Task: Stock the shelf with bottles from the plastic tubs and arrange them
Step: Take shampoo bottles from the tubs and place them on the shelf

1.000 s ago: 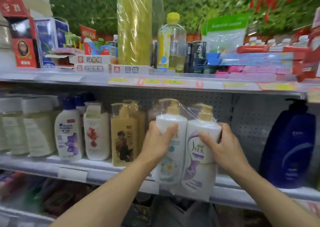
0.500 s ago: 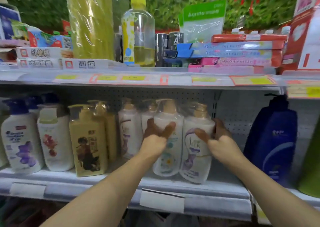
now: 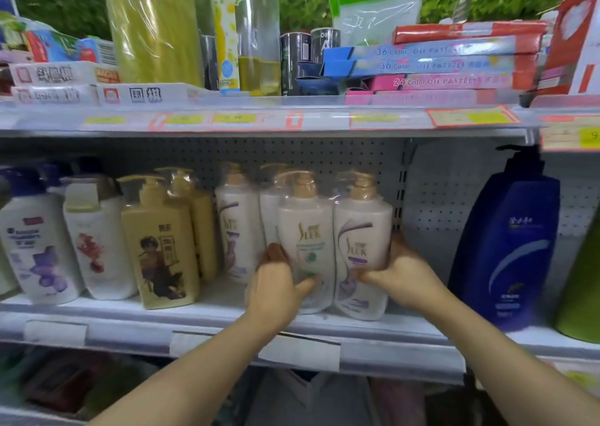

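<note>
So the shrink-wrapped twin pack of white pump bottles (image 3: 334, 250) now stands on the shelf (image 3: 227, 320) instead of hanging off its edge, left hand (image 3: 276, 286) and right hand (image 3: 401, 274) curled round its sides, thumbs in front, so just straightening remains.

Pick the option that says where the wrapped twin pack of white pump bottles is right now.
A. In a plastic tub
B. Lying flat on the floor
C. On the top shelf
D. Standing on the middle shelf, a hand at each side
D: the twin pack stands upright on the middle shelf, with the left hand and right hand gripping its sides.
</note>
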The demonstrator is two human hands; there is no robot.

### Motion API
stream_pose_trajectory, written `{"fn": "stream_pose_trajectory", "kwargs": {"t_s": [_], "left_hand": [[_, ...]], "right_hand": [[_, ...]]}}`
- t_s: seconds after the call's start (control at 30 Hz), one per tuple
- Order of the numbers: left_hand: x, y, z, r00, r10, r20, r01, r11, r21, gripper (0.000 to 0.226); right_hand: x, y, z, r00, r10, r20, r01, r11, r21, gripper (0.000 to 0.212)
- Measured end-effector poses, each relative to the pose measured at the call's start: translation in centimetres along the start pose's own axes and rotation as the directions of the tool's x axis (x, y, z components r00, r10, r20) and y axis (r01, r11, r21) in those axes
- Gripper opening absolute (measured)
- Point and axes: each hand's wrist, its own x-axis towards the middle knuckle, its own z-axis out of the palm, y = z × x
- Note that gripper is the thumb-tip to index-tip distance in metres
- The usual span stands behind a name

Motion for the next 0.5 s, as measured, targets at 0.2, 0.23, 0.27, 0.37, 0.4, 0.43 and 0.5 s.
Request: {"fn": "stream_pose_trajectory", "kwargs": {"t_s": [0.2,0.23,0.27,0.37,0.4,0.43,0.5], "left_hand": [[0.3,0.7,1.2,1.000,0.010,-0.030,-0.010,1.000,0.001,0.054],[0.4,1.0,1.5,0.999,0.011,-0.035,-0.011,1.000,0.002,0.053],[0.6,1.3,1.9,0.999,0.014,-0.040,-0.013,1.000,0.006,0.052],[1.6,2.2,3.2,0.999,-0.021,-0.024,0.022,0.999,0.036,0.056],[1.9,2.5,3.6,0.999,-0.047,-0.012,0.048,0.998,0.049,0.055],[2.2,2.8,3.9,0.997,-0.072,-0.005,0.072,0.996,0.061,0.052],[2.8,3.3,4.4,0.996,-0.092,-0.012,0.093,0.991,0.091,0.050]], "right_hand": [[1.3,2.1,0.0,0.995,0.096,-0.012,-0.097,0.994,-0.055,0.063],[1.7,2.3,-0.1,0.993,0.121,-0.010,-0.122,0.992,-0.044,0.061],[2.1,2.5,-0.2,0.989,0.144,-0.011,-0.144,0.989,-0.038,0.057],[3.2,3.3,-0.6,0.984,0.173,-0.040,-0.175,0.984,-0.046,0.051],[3.5,3.5,-0.7,0.982,0.179,-0.055,-0.182,0.982,-0.056,0.054],[3.9,3.8,-0.8,0.981,0.178,-0.070,-0.183,0.981,-0.064,0.056],[4.5,4.1,-0.9,0.982,0.169,-0.086,-0.176,0.981,-0.079,0.056]]}}
